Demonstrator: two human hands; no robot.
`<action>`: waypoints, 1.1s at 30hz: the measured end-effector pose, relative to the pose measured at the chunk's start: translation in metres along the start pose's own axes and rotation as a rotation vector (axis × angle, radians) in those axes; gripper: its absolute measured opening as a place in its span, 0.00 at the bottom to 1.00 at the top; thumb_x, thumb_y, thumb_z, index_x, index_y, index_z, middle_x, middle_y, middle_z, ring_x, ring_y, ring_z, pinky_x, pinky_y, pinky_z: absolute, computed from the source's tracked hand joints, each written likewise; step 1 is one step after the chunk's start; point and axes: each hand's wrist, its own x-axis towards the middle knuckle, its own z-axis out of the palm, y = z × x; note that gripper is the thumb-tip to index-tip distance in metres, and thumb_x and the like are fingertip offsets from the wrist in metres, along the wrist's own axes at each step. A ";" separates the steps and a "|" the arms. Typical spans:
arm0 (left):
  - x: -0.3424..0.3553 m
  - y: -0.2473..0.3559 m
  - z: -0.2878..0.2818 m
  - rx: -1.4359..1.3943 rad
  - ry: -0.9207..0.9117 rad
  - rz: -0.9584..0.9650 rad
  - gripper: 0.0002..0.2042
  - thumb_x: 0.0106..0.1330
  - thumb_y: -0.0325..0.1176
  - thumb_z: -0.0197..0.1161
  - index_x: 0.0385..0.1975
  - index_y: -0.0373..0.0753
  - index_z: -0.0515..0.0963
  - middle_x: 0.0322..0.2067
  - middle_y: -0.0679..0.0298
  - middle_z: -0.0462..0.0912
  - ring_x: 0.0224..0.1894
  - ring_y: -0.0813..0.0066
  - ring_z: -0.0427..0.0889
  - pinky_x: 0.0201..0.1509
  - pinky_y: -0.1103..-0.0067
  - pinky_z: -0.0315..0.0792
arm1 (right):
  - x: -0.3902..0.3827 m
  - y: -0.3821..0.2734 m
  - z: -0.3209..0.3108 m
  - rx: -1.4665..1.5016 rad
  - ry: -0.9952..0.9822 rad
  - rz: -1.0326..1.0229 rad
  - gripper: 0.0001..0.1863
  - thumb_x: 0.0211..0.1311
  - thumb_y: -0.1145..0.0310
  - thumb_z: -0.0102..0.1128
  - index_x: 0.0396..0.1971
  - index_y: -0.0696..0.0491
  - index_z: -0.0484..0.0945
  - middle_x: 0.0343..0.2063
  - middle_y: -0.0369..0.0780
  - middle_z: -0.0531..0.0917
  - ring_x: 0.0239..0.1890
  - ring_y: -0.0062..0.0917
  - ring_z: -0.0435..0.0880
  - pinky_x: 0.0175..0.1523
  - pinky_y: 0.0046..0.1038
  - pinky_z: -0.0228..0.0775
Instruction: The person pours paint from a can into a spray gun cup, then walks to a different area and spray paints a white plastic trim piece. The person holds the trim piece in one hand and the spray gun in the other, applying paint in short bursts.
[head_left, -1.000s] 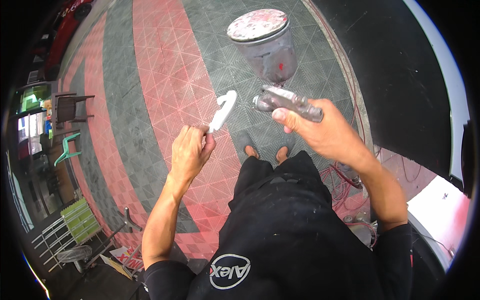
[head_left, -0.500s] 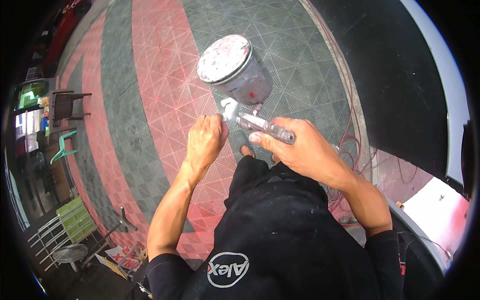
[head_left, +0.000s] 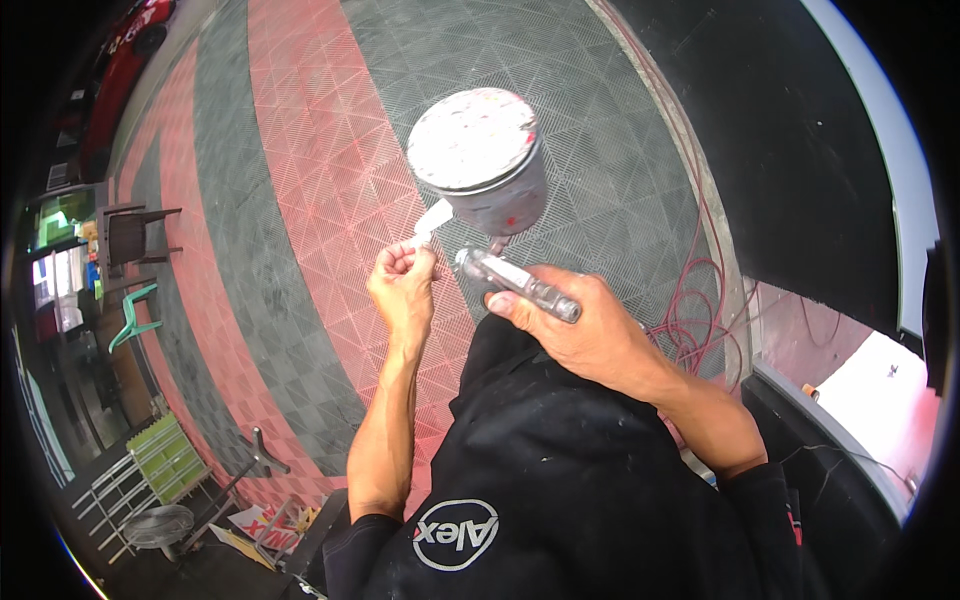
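My right hand (head_left: 592, 325) grips a paint spray gun (head_left: 515, 280) from its right side, the thumb on top of the metal body. On the gun stands a round paint cup (head_left: 505, 205) with a lid (head_left: 472, 135) splattered white, pink and dark; a red spot marks its wall. My left hand (head_left: 402, 295) is left of the gun, apart from it, thumb and fingers pinched on a small white strip (head_left: 433, 218). Whether the strip is paper, cloth or tape cannot be told. The handle is mostly hidden by my right hand.
Red and grey floor tiles (head_left: 330, 190) spread ahead. A thin red hose (head_left: 690, 340) lies coiled at the right, beside a large dark panel (head_left: 780, 140). Along the left are a brown chair (head_left: 128, 235), a green stool (head_left: 132, 318), a fan (head_left: 160, 525) and a red car (head_left: 115, 75).
My left hand has drawn back from the gun's front end with the white strip, now turned so its pinched fingers show. The gun has shifted slightly, its cup to the right and nearer.
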 end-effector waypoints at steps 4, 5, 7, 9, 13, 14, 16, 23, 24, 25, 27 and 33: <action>-0.007 -0.001 0.007 -0.141 0.022 -0.035 0.08 0.75 0.24 0.68 0.46 0.27 0.80 0.33 0.60 0.88 0.29 0.79 0.85 0.37 0.80 0.82 | -0.001 -0.004 -0.003 -0.049 0.029 0.025 0.24 0.75 0.51 0.73 0.50 0.60 0.88 0.20 0.39 0.81 0.25 0.18 0.76 0.33 0.33 0.72; -0.009 -0.001 0.006 -0.156 0.019 -0.023 0.07 0.75 0.24 0.68 0.46 0.27 0.80 0.33 0.60 0.88 0.29 0.79 0.85 0.37 0.80 0.83 | 0.000 -0.001 -0.006 -0.037 0.078 0.016 0.24 0.75 0.51 0.73 0.50 0.60 0.88 0.20 0.38 0.81 0.25 0.17 0.76 0.33 0.33 0.72; -0.014 0.001 0.004 -0.178 0.020 -0.009 0.07 0.75 0.23 0.67 0.46 0.28 0.79 0.33 0.59 0.88 0.29 0.78 0.85 0.37 0.79 0.83 | 0.003 0.012 -0.014 -0.015 0.177 -0.003 0.24 0.75 0.50 0.73 0.50 0.59 0.89 0.21 0.36 0.81 0.26 0.17 0.76 0.33 0.32 0.71; -0.016 0.003 0.001 -0.192 0.026 -0.002 0.06 0.75 0.23 0.67 0.46 0.28 0.79 0.32 0.59 0.88 0.29 0.78 0.85 0.37 0.79 0.84 | 0.009 0.025 -0.022 0.073 0.290 -0.048 0.24 0.75 0.50 0.73 0.50 0.59 0.89 0.21 0.32 0.80 0.26 0.15 0.75 0.33 0.29 0.70; -0.020 0.010 -0.013 -0.246 0.035 -0.055 0.05 0.76 0.23 0.66 0.45 0.30 0.79 0.31 0.60 0.86 0.29 0.77 0.84 0.39 0.76 0.85 | 0.011 0.008 -0.051 0.088 0.349 0.212 0.24 0.76 0.49 0.72 0.49 0.60 0.89 0.22 0.29 0.79 0.29 0.12 0.75 0.35 0.25 0.70; -0.021 0.011 -0.016 -0.294 0.026 -0.083 0.05 0.77 0.24 0.66 0.45 0.30 0.79 0.31 0.60 0.86 0.30 0.77 0.84 0.39 0.76 0.85 | 0.012 0.013 -0.054 0.079 0.394 0.129 0.24 0.76 0.48 0.71 0.46 0.59 0.89 0.22 0.29 0.79 0.27 0.11 0.73 0.33 0.24 0.67; -0.020 0.013 -0.019 -0.387 0.006 -0.139 0.05 0.78 0.26 0.65 0.45 0.30 0.79 0.32 0.61 0.85 0.30 0.77 0.83 0.39 0.75 0.85 | 0.016 0.029 -0.055 0.064 0.487 -0.037 0.26 0.76 0.45 0.70 0.40 0.58 0.89 0.22 0.27 0.78 0.24 0.10 0.69 0.29 0.23 0.60; -0.012 0.003 -0.045 -0.722 -0.252 -0.202 0.03 0.79 0.28 0.62 0.45 0.36 0.80 0.32 0.64 0.83 0.32 0.77 0.80 0.40 0.73 0.80 | 0.005 0.034 -0.071 0.252 0.366 -0.147 0.23 0.79 0.48 0.68 0.46 0.57 0.88 0.28 0.32 0.86 0.19 0.08 0.67 0.23 0.19 0.54; -0.008 -0.003 -0.053 -0.763 -0.297 -0.197 0.03 0.78 0.28 0.63 0.46 0.37 0.80 0.32 0.63 0.83 0.32 0.77 0.80 0.40 0.73 0.80 | 0.000 0.028 -0.077 0.271 0.309 -0.122 0.23 0.79 0.49 0.67 0.48 0.57 0.87 0.29 0.33 0.87 0.19 0.08 0.67 0.23 0.18 0.54; -0.005 -0.010 -0.064 -0.775 -0.315 -0.196 0.05 0.77 0.28 0.65 0.47 0.39 0.81 0.32 0.63 0.84 0.34 0.77 0.80 0.41 0.73 0.78 | -0.008 0.017 -0.085 0.290 0.246 -0.093 0.23 0.79 0.49 0.67 0.50 0.57 0.87 0.30 0.34 0.88 0.19 0.08 0.68 0.23 0.18 0.54; 0.000 -0.013 -0.075 -0.797 -0.362 -0.187 0.06 0.76 0.28 0.67 0.48 0.38 0.81 0.32 0.63 0.84 0.34 0.76 0.80 0.41 0.73 0.79 | -0.024 -0.006 -0.096 0.313 0.159 -0.079 0.26 0.78 0.46 0.67 0.53 0.57 0.87 0.30 0.34 0.88 0.21 0.10 0.71 0.24 0.19 0.59; 0.004 -0.016 -0.085 -0.853 -0.467 -0.154 0.05 0.75 0.28 0.68 0.45 0.36 0.83 0.33 0.60 0.85 0.34 0.73 0.81 0.41 0.72 0.79 | -0.038 -0.048 -0.104 0.281 0.018 -0.112 0.34 0.74 0.37 0.68 0.60 0.55 0.86 0.25 0.30 0.84 0.21 0.12 0.75 0.26 0.22 0.69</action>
